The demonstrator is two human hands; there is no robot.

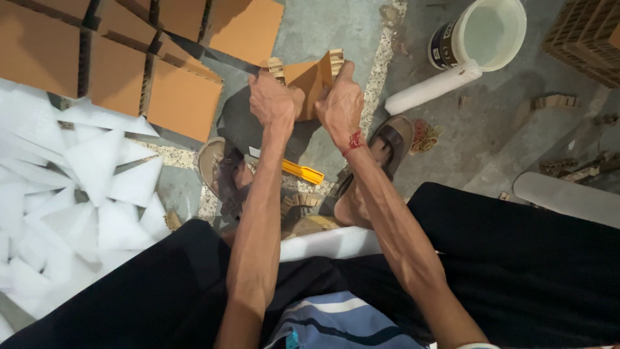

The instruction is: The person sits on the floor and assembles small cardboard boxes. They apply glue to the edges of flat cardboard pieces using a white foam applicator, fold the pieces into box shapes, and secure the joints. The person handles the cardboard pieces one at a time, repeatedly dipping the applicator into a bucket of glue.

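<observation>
Head view, looking straight down past two bare forearms. The left hand (274,98) is closed in a fist around the left end of a folded cardboard piece (309,77), and the right hand (341,103) is closed on its right end with the thumb up against the corrugated edge — both hands grip it firmly, held up above the floor between the person's feet. The piece is brown, bent into an angled shape, its honeycomb edges showing at both ends just above the knuckles. A red thread is tied round the right wrist.

Judging from how things lie, the work looks well under way but not finished: a group of flat brown cardboard squares (184,97) lies on the floor (336,26) to the upper left, just beyond the left hand, and a heap of white foam triangles (97,168) spreads out at the far left. The piece in hand is only partly shaped, as far as can be told.

Below the hands, a yellow utility knife (301,172) lies on the floor between the sandalled feet. To the upper right stand a white bucket (491,32) and a white foam roll (433,87); a pile of rubber bands (425,134) lies near the right foot.
</observation>
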